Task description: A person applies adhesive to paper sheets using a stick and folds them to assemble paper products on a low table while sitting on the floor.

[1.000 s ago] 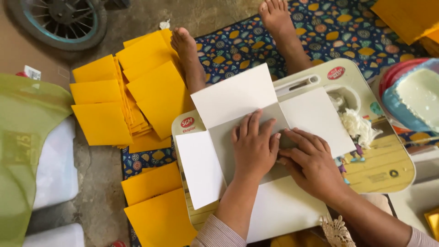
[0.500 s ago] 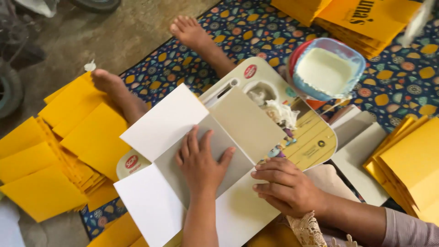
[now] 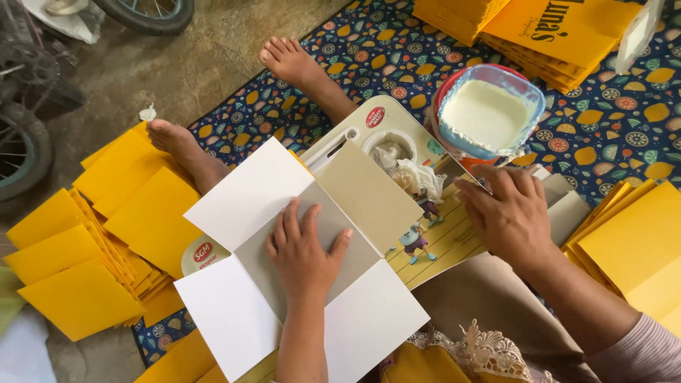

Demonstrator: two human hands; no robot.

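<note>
The left hand (image 3: 303, 248) lay flat, fingers spread, on the middle of the card (image 3: 298, 262), which sat open on the near left part of the tray (image 3: 433, 248). The right hand (image 3: 509, 213) was well apart from it, open and palm down at the tray's right edge, just below the tub (image 3: 489, 113) of white paste. It held nothing.

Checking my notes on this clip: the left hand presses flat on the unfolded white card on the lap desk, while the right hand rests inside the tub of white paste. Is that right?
Not quite. The head view shows the right hand resting on the lap desk just below the tub of white paste, not inside it. The left hand does press flat on the unfolded white card.
</note>
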